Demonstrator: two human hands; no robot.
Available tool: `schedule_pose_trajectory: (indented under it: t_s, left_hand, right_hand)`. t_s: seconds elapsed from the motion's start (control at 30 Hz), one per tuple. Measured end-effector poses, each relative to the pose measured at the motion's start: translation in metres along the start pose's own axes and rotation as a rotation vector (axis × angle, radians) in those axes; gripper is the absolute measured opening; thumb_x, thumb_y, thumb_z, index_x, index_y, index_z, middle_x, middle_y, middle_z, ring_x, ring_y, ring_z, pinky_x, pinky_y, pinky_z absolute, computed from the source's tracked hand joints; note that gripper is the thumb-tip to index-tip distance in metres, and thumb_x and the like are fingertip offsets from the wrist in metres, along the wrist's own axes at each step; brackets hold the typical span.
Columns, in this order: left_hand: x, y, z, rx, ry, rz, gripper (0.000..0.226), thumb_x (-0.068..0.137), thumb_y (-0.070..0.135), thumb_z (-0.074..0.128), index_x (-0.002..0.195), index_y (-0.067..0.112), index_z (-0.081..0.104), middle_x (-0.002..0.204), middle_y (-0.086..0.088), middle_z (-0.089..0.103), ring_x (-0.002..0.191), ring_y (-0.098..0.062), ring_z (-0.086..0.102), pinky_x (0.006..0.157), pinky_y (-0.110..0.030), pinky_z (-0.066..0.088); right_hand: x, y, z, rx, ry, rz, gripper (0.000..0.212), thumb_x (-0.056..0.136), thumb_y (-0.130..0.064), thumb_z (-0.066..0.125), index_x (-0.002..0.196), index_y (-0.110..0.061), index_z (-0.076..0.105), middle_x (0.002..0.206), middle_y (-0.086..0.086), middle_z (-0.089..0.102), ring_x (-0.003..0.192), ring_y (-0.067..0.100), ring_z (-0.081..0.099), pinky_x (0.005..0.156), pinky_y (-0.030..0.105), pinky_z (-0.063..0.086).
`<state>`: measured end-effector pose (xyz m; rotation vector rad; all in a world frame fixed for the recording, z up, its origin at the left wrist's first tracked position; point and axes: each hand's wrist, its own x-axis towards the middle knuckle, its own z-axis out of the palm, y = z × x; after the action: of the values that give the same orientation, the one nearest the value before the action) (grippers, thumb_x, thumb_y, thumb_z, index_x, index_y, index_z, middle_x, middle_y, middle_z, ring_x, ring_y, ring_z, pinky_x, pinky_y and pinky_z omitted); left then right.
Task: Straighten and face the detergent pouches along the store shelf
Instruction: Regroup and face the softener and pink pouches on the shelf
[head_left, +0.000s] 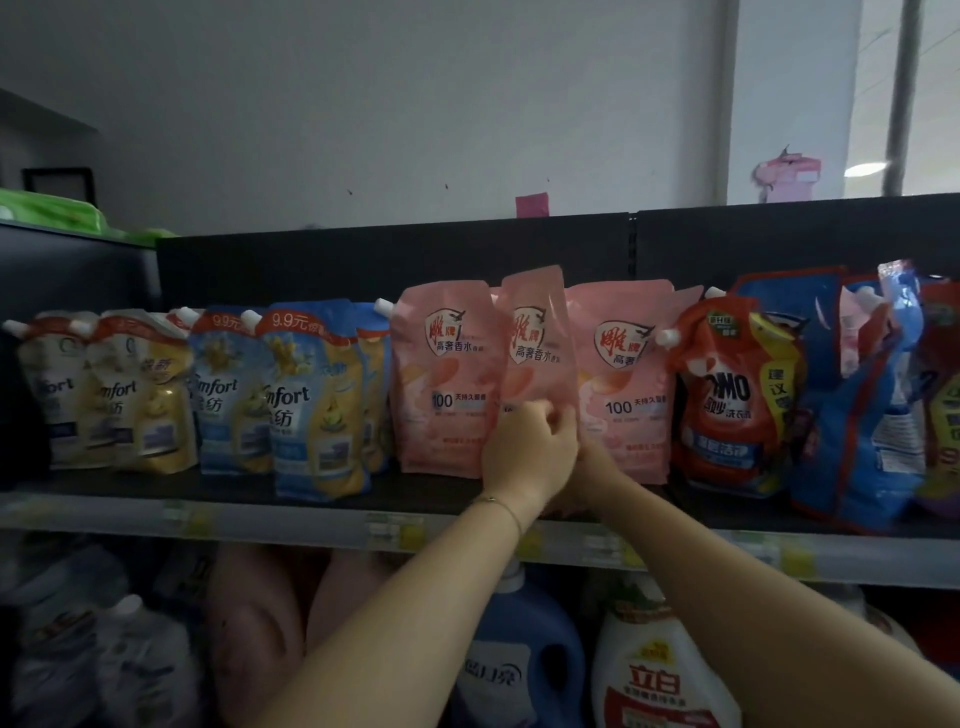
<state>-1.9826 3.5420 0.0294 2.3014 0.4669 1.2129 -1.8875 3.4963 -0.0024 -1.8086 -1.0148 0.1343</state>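
Three pink pouches are counted at the middle of the shelf (447, 493), all upright with their printed fronts outward: the left pink pouch (447, 379), the middle pink pouch (537, 348) and the right pink pouch (623, 384). The middle one is turned slightly and is set in front of both neighbours, with its top raised above theirs. Its lower part is held by the left hand (530, 452), whose grip is closed on the film with curled fingers, at about 6 o'clock on the pouch's face. One thin bracelet (500, 502) is seen on that wrist. The right hand (597, 467) is placed at 3 o'clock of the left hand, low by the pouch's base and largely hidden behind it, so it cannot be told whether its grip is wide, narrow or holding anything. At 9 o'clock of the pink group, five spouted packs are lined up: two cream Comfort pouches (140, 395) farthest out, then three blue Comfort pouches (311, 405), the third half hidden behind the second. At 3 o'clock, one red OMO pouch (727, 405) is stood just beside the right pink pouch, and beyond it one blue pouch (857, 415) is leaned over. Further packs at the far right edge are too blurred to be counted. Below the shelf, at 6 o'clock of the hands, one blue jug (524, 660) and one white bottle (660, 680) with an orange label are stood side by side.
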Motion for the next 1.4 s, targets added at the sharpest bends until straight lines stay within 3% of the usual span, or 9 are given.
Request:
schedule_pose_trajectory:
  t_s: [0.13,0.33,0.47,0.63,0.83,1.0,1.17,1.3,1.4]
  left_hand:
    - [0.004,-0.029,-0.01,-0.023,0.055,-0.054,0.024,0.098,0.033,0.043,0.093,0.017,0.061,0.073,0.001,0.063,0.068,-0.018,0.06,0.06,-0.03,0.047]
    - [0.007,-0.082,-0.016,-0.195,-0.071,-0.213,0.042,0.089,0.054,0.056,0.11,0.019,0.048,0.103,0.009,0.056,0.101,-0.013,0.056,0.09,-0.031,0.045]
    - [0.004,-0.106,-0.01,-0.094,-0.202,-0.271,0.087,0.065,0.088,0.046,0.126,0.027,0.043,0.13,0.005,0.055,0.117,-0.017,0.055,0.101,-0.046,0.044]
    - [0.008,-0.116,-0.004,0.38,-0.282,-0.275,0.083,0.088,0.074,0.026,0.149,0.019,0.02,0.149,-0.004,0.038,0.128,-0.026,0.046,0.099,-0.04,0.042]
    - [0.004,-0.114,0.006,0.48,-0.139,-0.247,0.072,0.09,0.073,0.024,0.138,0.021,0.034,0.135,-0.005,0.05,0.12,-0.024,0.051,0.09,-0.036,0.043]
    - [-0.001,-0.12,0.007,0.398,-0.052,-0.152,0.067,0.09,0.07,0.015,0.133,0.024,0.037,0.131,-0.001,0.055,0.114,-0.021,0.055,0.089,-0.036,0.045]
    - [0.006,-0.123,0.001,0.183,-0.142,-0.176,0.101,0.069,0.091,0.024,0.144,0.024,0.027,0.139,0.003,0.05,0.122,-0.021,0.053,0.092,-0.037,0.042]
    - [0.02,-0.128,-0.01,-0.22,0.087,-0.256,0.115,0.049,0.094,0.054,0.14,0.028,0.032,0.129,0.015,0.052,0.119,-0.012,0.052,0.103,-0.04,0.04]
    - [0.018,-0.123,-0.008,-0.148,0.256,-0.387,0.119,0.045,0.096,0.049,0.133,0.016,0.039,0.131,-0.001,0.055,0.119,-0.029,0.053,0.103,-0.048,0.04]
  right_hand:
    - [0.002,0.01,-0.004,0.308,0.039,0.093,0.046,0.083,0.015,0.057,0.124,-0.006,0.058,0.104,0.008,0.068,0.097,0.022,0.065,0.062,0.019,0.055]
    - [0.007,0.013,-0.016,0.426,-0.041,0.202,0.042,0.07,0.016,0.07,0.106,-0.005,0.065,0.106,0.017,0.069,0.101,0.035,0.065,0.087,0.052,0.054]
    - [0.012,0.017,-0.025,0.417,-0.118,0.163,0.042,0.071,0.015,0.071,0.106,-0.008,0.066,0.107,0.01,0.071,0.103,0.026,0.065,0.081,0.035,0.055]
    - [0.014,0.027,-0.05,0.317,-0.223,0.138,0.04,0.072,0.011,0.073,0.107,-0.007,0.068,0.105,0.006,0.073,0.105,0.024,0.066,0.094,0.038,0.051]
    - [0.016,0.036,-0.073,0.414,-0.306,0.228,0.053,0.066,0.013,0.071,0.117,-0.001,0.064,0.114,0.014,0.07,0.11,0.028,0.064,0.099,0.044,0.048]
    - [0.018,0.027,-0.067,0.503,-0.299,0.26,0.05,0.061,0.02,0.064,0.105,-0.002,0.068,0.109,0.016,0.071,0.108,0.031,0.064,0.095,0.046,0.05]
    - [0.03,0.009,-0.029,0.603,-0.304,0.337,0.038,0.074,0.026,0.053,0.096,-0.002,0.069,0.097,0.016,0.073,0.097,0.031,0.067,0.086,0.043,0.054]
    - [0.043,-0.02,0.014,0.544,-0.386,0.316,0.035,0.079,0.022,0.053,0.092,-0.006,0.069,0.091,0.012,0.071,0.088,0.027,0.068,0.077,0.037,0.056]
    - [0.048,-0.02,0.017,0.426,-0.373,0.271,0.032,0.077,0.018,0.059,0.093,-0.008,0.068,0.094,0.01,0.071,0.091,0.027,0.068,0.077,0.036,0.056]
